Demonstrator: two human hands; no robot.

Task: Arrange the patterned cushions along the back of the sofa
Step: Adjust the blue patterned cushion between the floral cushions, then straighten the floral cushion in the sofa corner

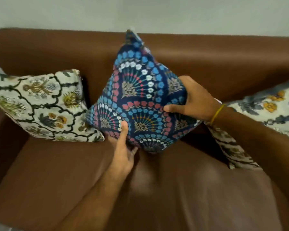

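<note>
A dark blue cushion (143,97) with blue, pink and white fan patterns stands on one corner in the middle of the brown sofa (207,60), its top corner leaning against the backrest. My left hand (123,150) grips its lower left edge, thumb on the front. My right hand (193,100) clasps its right corner. A cream cushion (40,105) with green and yellow flowers leans at the sofa's left end. Another cream cushion (274,107) with grey and orange flowers rests at the right, behind my right forearm. Below that forearm a further patterned cushion (232,150) shows partly.
The sofa's left armrest (0,130) rises beside the cream cushion. A pale wall (140,12) stands behind the backrest. The brown seat (157,189) spreads in front of the cushions.
</note>
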